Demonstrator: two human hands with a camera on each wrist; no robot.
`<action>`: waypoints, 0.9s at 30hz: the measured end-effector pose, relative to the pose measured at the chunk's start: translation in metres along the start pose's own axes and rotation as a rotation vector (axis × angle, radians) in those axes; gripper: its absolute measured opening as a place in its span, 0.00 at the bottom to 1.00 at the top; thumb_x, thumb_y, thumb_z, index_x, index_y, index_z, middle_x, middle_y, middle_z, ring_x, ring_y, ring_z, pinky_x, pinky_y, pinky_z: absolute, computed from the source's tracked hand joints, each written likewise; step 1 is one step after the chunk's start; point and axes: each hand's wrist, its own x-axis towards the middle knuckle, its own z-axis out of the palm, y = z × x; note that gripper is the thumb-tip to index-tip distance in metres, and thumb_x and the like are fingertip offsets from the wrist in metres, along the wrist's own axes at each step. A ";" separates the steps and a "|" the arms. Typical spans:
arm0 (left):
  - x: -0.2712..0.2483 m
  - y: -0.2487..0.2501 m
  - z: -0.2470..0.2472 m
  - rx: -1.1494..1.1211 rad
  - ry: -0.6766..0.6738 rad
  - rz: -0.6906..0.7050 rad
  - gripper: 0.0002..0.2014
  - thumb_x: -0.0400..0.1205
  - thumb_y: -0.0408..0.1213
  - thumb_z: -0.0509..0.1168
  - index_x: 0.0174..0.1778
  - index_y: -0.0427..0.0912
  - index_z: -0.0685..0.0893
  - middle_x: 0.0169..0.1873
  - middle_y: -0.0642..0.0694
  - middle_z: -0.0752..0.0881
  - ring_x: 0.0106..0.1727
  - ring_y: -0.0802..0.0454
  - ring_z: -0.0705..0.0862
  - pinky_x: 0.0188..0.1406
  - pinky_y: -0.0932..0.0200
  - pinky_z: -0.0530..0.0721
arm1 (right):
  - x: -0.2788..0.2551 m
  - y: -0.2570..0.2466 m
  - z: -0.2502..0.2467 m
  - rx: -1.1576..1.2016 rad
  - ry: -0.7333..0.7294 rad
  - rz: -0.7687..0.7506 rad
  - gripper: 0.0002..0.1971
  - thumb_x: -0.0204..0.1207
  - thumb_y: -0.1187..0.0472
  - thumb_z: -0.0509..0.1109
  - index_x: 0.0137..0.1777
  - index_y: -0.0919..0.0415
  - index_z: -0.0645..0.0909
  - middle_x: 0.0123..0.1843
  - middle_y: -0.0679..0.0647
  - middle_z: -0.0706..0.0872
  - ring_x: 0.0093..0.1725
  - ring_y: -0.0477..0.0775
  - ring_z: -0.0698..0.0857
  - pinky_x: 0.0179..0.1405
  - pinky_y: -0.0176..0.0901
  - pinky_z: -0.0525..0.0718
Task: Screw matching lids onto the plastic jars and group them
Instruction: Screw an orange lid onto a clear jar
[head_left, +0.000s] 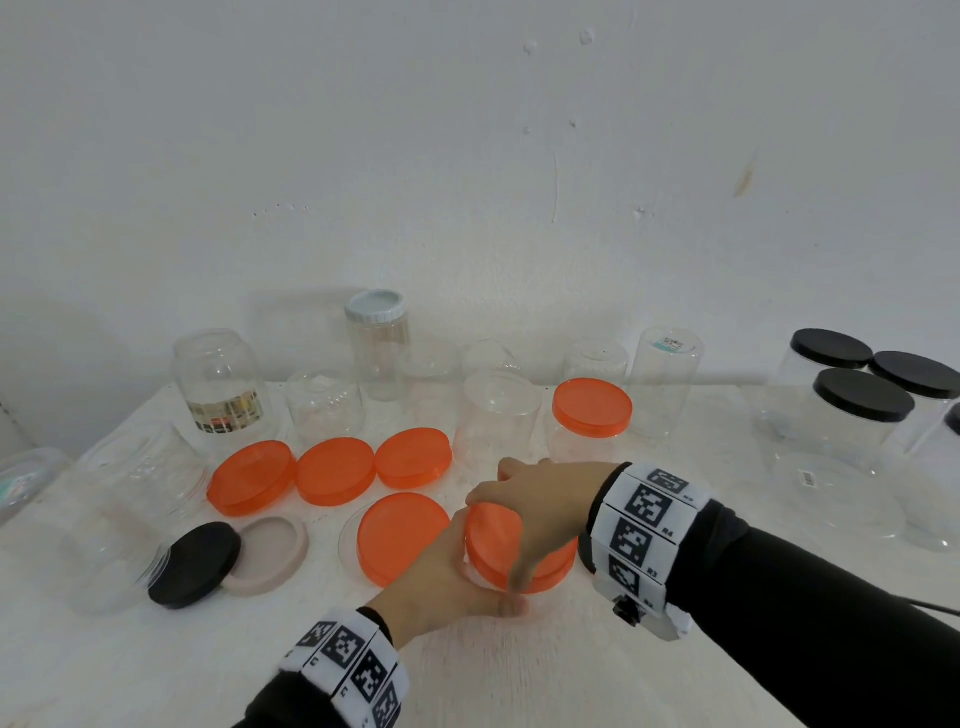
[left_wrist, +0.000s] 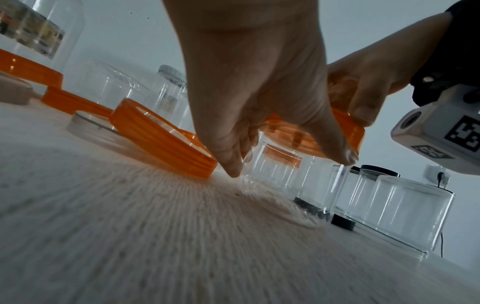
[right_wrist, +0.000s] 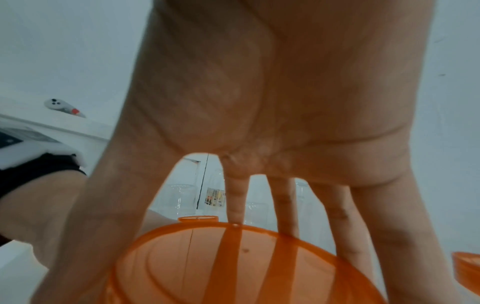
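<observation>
A small clear plastic jar (left_wrist: 280, 176) stands on the white table near the front centre. My left hand (head_left: 452, 571) grips its wall from the left, thumb and fingers curled round it. An orange lid (head_left: 493, 545) sits on the jar's mouth, slightly tilted. My right hand (head_left: 540, 509) comes down on the orange lid (right_wrist: 233, 267) from above, fingers spread and curled over its rim. In the head view the hands hide most of the jar. Three loose orange lids (head_left: 335, 470) lie in a row behind, and another orange lid (head_left: 402, 535) lies just left of my hands.
A jar with an orange lid (head_left: 592, 421) stands behind my hands. Black-lidded jars (head_left: 862, 400) group at the right. Several clear jars line the back wall, one white-lidded (head_left: 375, 338), one labelled (head_left: 221, 384). A black lid (head_left: 195, 564) and a beige lid (head_left: 270, 553) lie at the left.
</observation>
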 end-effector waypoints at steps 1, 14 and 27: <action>0.000 0.001 0.000 0.005 0.005 0.000 0.51 0.60 0.47 0.85 0.70 0.69 0.57 0.60 0.74 0.71 0.56 0.84 0.69 0.42 0.85 0.73 | 0.000 0.001 0.002 -0.002 -0.005 -0.001 0.50 0.62 0.38 0.79 0.80 0.33 0.52 0.74 0.47 0.62 0.72 0.61 0.68 0.62 0.66 0.77; -0.002 0.004 0.003 -0.003 0.022 -0.016 0.50 0.60 0.47 0.85 0.70 0.68 0.57 0.60 0.72 0.72 0.55 0.81 0.71 0.42 0.81 0.74 | 0.001 0.011 0.014 0.129 0.034 0.070 0.56 0.58 0.26 0.73 0.82 0.37 0.47 0.79 0.52 0.60 0.75 0.62 0.68 0.66 0.62 0.75; -0.004 0.006 0.004 -0.001 0.023 0.008 0.49 0.63 0.44 0.85 0.72 0.66 0.59 0.59 0.72 0.73 0.51 0.90 0.71 0.40 0.85 0.74 | 0.001 0.009 0.009 0.080 0.038 0.110 0.53 0.61 0.23 0.69 0.82 0.45 0.53 0.76 0.55 0.64 0.71 0.63 0.73 0.63 0.59 0.77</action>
